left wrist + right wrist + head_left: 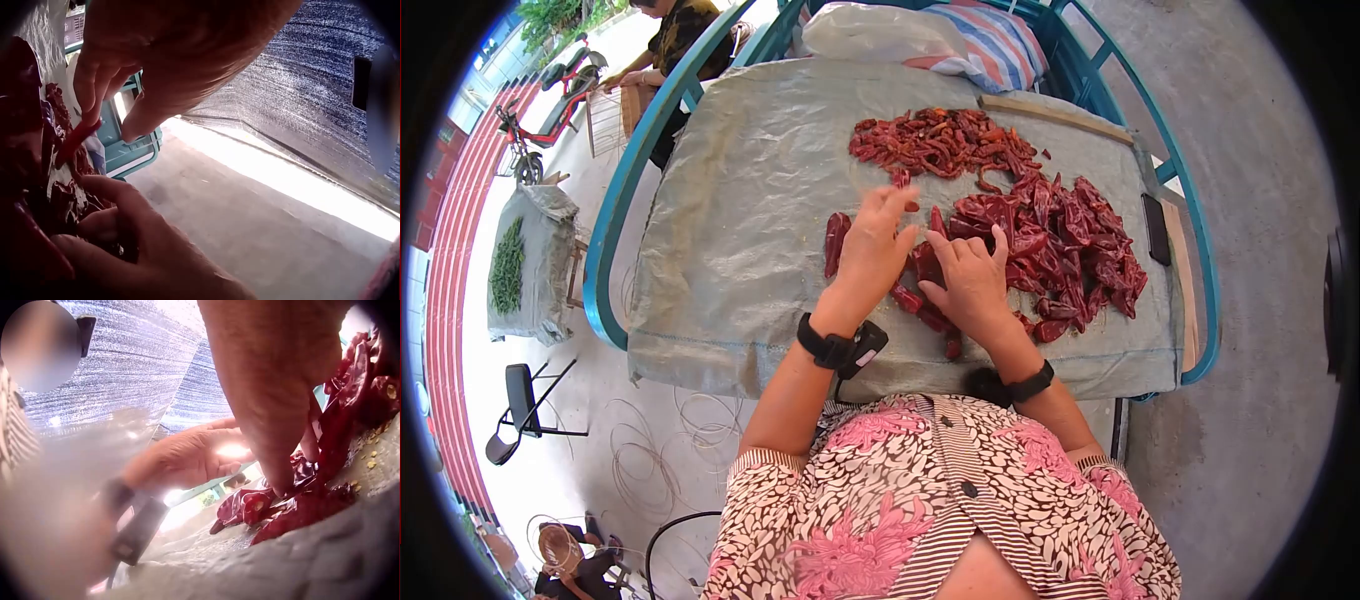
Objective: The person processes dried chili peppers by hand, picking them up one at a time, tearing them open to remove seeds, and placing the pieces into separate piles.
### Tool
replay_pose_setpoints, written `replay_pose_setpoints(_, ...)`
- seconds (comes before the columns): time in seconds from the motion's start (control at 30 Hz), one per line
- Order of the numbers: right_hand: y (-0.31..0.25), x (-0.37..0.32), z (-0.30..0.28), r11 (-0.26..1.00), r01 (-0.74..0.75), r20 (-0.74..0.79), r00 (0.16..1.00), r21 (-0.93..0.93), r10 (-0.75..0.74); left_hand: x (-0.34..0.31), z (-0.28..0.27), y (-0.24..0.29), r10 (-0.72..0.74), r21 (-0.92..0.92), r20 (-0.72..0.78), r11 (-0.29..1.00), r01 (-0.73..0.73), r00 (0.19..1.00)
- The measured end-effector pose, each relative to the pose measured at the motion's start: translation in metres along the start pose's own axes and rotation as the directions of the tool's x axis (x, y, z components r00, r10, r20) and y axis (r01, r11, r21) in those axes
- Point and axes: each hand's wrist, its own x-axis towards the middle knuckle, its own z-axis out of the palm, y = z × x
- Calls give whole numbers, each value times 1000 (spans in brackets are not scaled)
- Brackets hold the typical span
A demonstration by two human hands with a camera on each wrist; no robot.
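Dried red chilies lie in a glossy heap (1070,240) right of my hands, with a smaller, more wrinkled heap (945,142) beyond. My left hand (875,240) is raised over the sheet, its thumb apart from the fingers. A red chili (75,142) shows right at its fingertips in the left wrist view. My right hand (972,285) pinches a dark dried chili (927,262) at the near heap's left edge; its fingertips partly hide it in the right wrist view. Loose chilies, one (836,244) left of my left wrist, lie about.
A grey woven sheet (730,220) covers the blue-railed cart bed (605,270). A wooden strip (1055,118) and a phone (1156,228) lie at its right side. Sacks (880,32) fill the back. At left are another person (675,40), a side table (550,270) with greens and a folding chair (522,400).
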Motion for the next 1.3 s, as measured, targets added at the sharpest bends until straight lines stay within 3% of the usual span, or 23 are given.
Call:
replay_pose_setpoints(0.03, -2, -1, 1, 1000, -20, 2, 1000, -7, 20, -4, -3, -5, 25, 77, 73, 997, -31, 997)
replay_pose_setpoints(0.13, -5, 0, -4, 999, -48, 3, 999, -15, 48, -14, -9, -10, 76, 271, 96, 958, -100, 992)
replay_pose_setpoints(0.23, -4, 0, 0, 989, -84, 19, 996, 122, 83, -20, -18, -9, 17, 350, 97, 936, -50, 995)
replay_pose_setpoints(0.33, 4, 8, -10, 952, -169, 34, 985, 257, 166, -21, -16, -15, 48, 374, 86, 924, -77, 995)
replay_pose_setpoints(0.43, 12, 23, -25, 944, -172, -146, 965, 280, 219, -20, -9, -16, 50, 420, 112, 903, -92, 993)
replay_pose_setpoints(0.57, 17, 36, -17, 992, -125, -359, 925, 28, 127, -19, 1, -19, 54, 593, 162, 793, -141, 985)
replay_pose_setpoints(0.63, 18, 31, -2, 993, -116, -207, 973, -36, 106, -16, 2, -17, 25, 615, 193, 776, -141, 981)
replay_pose_setpoints(0.83, 14, 32, 24, 976, -149, -57, 988, -161, 141, -12, -7, -21, 142, 566, 176, 795, -218, 974)
replay_pose_setpoints(0.93, 16, 32, 16, 987, -155, -71, 986, -51, 151, -13, -17, -6, 126, 469, 90, 870, -154, 988)
replay_pose_setpoints(1.07, 24, 28, -7, 996, -83, -263, 961, 33, 88, -19, -23, 2, -77, 210, 10, 975, 73, 997)
replay_pose_setpoints(1.13, 26, 32, -20, 985, -147, -346, 923, 85, 168, -23, -22, 7, -225, 58, 19, 973, 223, 974)
replay_pose_setpoints(1.17, 25, 32, -27, 977, -179, -384, 899, 113, 209, -25, -20, 6, -218, 15, 45, 976, 218, 975)
replay_pose_setpoints(1.2, 21, 32, -34, 980, -197, -413, 892, 9, 183, -27, -19, 6, -211, -28, 70, 977, 213, 975)
replay_pose_setpoints(1.23, 18, 31, -38, 949, -186, -281, 925, 255, 257, -28, -17, 4, -204, -71, 94, 975, 211, 975)
replay_pose_setpoints(1.3, 8, 27, -40, 694, -231, 23, 955, 682, 294, -32, -8, 3, -167, -165, 142, 968, 190, 976)
